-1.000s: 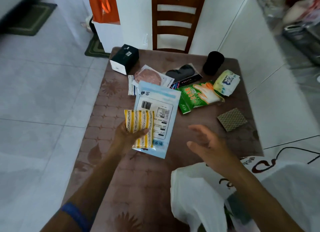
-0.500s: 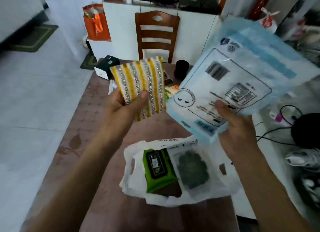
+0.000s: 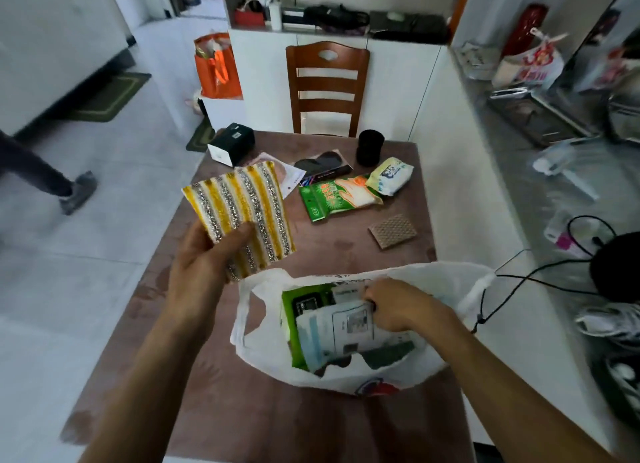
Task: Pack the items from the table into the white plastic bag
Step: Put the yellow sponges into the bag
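My left hand grips a yellow and silver striped pad and holds it up above the table, left of the bag. The white plastic bag lies open at the table's near side. Inside its mouth, my right hand holds the light blue and white packet, which lies over a green pack. Farther back on the table lie a green glove packet, a white tissue pack, a brown woven square, a black cup, a black and white box and flat packets.
The brown table is edged by a white counter on the right with cables and clutter. A wooden chair stands at the far end. A person's leg is on the tiled floor at the left.
My right hand has brought the blue and white packet down from the air into the bag. My left hand has lowered the striped pad a little and still holds it.
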